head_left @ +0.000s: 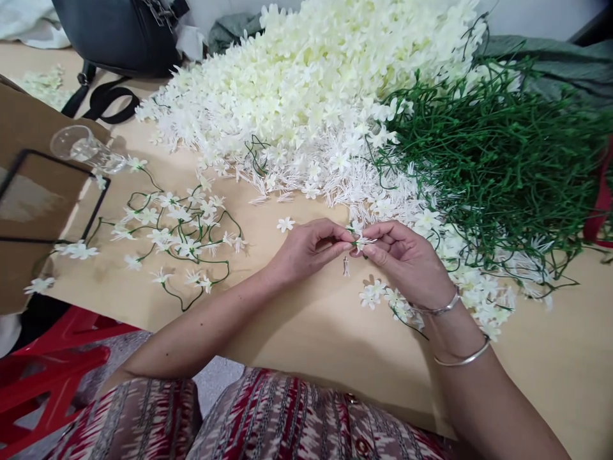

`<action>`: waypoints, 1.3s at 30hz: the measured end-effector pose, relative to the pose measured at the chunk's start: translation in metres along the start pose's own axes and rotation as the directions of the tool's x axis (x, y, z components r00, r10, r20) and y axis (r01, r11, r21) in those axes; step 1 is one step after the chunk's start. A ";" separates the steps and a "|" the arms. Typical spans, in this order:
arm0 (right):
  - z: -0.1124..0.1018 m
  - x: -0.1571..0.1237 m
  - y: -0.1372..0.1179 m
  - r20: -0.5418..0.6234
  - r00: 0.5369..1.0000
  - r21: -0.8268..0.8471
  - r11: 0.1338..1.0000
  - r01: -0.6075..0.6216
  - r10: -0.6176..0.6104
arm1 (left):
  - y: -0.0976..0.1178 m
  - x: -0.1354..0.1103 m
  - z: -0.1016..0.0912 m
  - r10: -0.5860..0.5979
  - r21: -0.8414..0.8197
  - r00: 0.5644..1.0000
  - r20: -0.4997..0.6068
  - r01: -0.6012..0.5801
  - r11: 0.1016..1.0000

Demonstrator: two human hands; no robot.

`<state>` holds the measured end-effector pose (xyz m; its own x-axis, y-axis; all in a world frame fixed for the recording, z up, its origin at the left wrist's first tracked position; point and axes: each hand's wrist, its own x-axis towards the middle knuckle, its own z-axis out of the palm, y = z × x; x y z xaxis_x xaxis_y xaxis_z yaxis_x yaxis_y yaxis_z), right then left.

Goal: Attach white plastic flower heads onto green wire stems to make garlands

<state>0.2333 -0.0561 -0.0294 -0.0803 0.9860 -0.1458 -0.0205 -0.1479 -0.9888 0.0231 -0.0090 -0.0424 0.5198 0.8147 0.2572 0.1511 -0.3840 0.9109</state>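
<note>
1. the left hand [311, 249] is closed in a fine pinch, thumb against forefinger, at the near edge of a small white flower [363, 242]; so light a piece seems to call for fingertips rather than a fist
2. the right hand [409, 259] meets it from the other side, thumb and bent fingers also pinching at the flower, probably so that one hand can steady while the other works; a bit of green shows between them, but which hand has the petals and which the green part i cannot tell
3. the flower is thus held between both sets of fingertips, just above the table [297, 345] and in front of the body, where it is likely easiest to see
4. beyond the hands lies a big heap of white flowers [306, 83], and to its right a tangle of green stems [507, 153]; both spread close to the hands, which presumably makes for a short reach
5. a looser cluster of flowered stems [186, 249], white blooms on green, lies apart on the left, perhaps to keep it from mixing with the heap
6. one lone bloom [286, 224] rests just beside the left hand, and a few blossoms [373, 294] lie by the right wrist
7. a clear cup [90, 150] lies tipped over near the cardboard box [38, 121], at the far left
</note>
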 end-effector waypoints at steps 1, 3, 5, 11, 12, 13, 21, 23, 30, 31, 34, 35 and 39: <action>0.001 0.000 0.000 -0.004 1.000 -0.001 1.000 0.004 -0.004 | 0.000 0.000 0.000 0.010 0.004 1.000 -0.001 -0.010 1.000; 0.003 0.000 -0.001 -0.016 1.000 -0.009 1.000 0.010 -0.010 | 0.000 0.000 0.001 0.026 0.013 1.000 -0.006 -0.026 1.000; 0.005 -0.001 -0.001 -0.026 1.000 -0.026 1.000 0.008 -0.008 | 0.000 0.000 0.001 0.026 0.021 1.000 -0.005 -0.026 0.999; 0.009 -0.005 -0.002 -0.045 0.999 -0.090 0.996 0.004 -0.008 | 0.003 0.000 0.002 0.068 0.068 0.998 -0.003 -0.068 0.995; 0.009 -0.006 -0.001 -0.039 0.999 -0.097 0.995 0.006 -0.010 | 0.003 0.000 0.002 0.075 0.082 0.997 -0.002 -0.075 0.994; 0.010 -0.007 0.000 -0.035 0.999 -0.099 0.995 0.007 -0.010 | 0.003 0.000 0.002 0.078 0.095 0.997 0.001 -0.077 0.992; 0.014 -0.004 0.006 -0.023 1.000 -0.062 0.998 0.011 -0.013 | 0.000 -0.002 0.005 0.050 0.109 0.999 0.002 -0.050 0.993; 0.016 -0.001 0.006 -0.042 0.999 -0.030 0.999 0.032 -0.033 | 0.002 -0.001 0.005 0.004 0.029 1.000 -0.027 -0.003 1.000; 0.010 0.003 0.006 -0.224 0.963 0.144 0.972 0.184 -0.149 | 0.012 0.010 -0.053 -0.156 -0.451 0.953 -0.258 0.023 0.892; 0.009 0.004 0.007 -0.239 0.959 0.145 0.970 0.193 -0.155 | 0.013 0.011 -0.064 -0.180 -0.439 0.938 -0.296 0.034 0.898; 0.005 0.006 0.011 -0.257 0.954 0.131 0.972 0.193 -0.155 | 0.017 0.013 -0.084 -0.208 -0.358 0.916 -0.343 0.077 0.930; 0.005 0.006 0.012 -0.258 0.954 0.125 0.973 0.192 -0.155 | 0.018 0.013 -0.087 -0.206 -0.336 0.912 -0.355 0.082 0.938; 0.003 0.007 0.015 -0.254 0.954 0.106 0.976 0.192 -0.160 | 0.027 0.013 -0.100 -0.143 -0.271 0.861 -0.488 0.006 0.962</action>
<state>0.2296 -0.0519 -0.0455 0.1800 0.9836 0.0113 -0.1408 0.0372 -0.9893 -0.0497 0.0348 0.0175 0.0154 0.9685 0.2487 -0.0795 -0.2468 0.9658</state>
